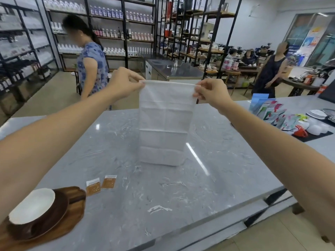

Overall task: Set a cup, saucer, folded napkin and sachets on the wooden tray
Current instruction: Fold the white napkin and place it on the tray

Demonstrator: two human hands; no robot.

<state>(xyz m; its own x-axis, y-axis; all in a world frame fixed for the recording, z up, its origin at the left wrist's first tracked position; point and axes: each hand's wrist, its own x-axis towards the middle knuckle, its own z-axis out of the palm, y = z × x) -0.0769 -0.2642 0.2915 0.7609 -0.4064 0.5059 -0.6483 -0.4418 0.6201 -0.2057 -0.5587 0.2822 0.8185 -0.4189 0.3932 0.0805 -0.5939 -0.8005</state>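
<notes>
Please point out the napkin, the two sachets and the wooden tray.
napkin (pixel 165 122): head view, middle of hanging cloth.
sachets (pixel 93 187): head view, left sachet's brown face.
wooden tray (pixel 77 193): head view, bare far corner.

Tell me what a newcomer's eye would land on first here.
First, the white napkin, held up by its top corners, pinched by the left hand and the right hand, its lower end resting on the grey marble counter. Next, at the near left, the wooden tray carrying a white cup on a dark saucer, with two brown sachets beside it.
</notes>
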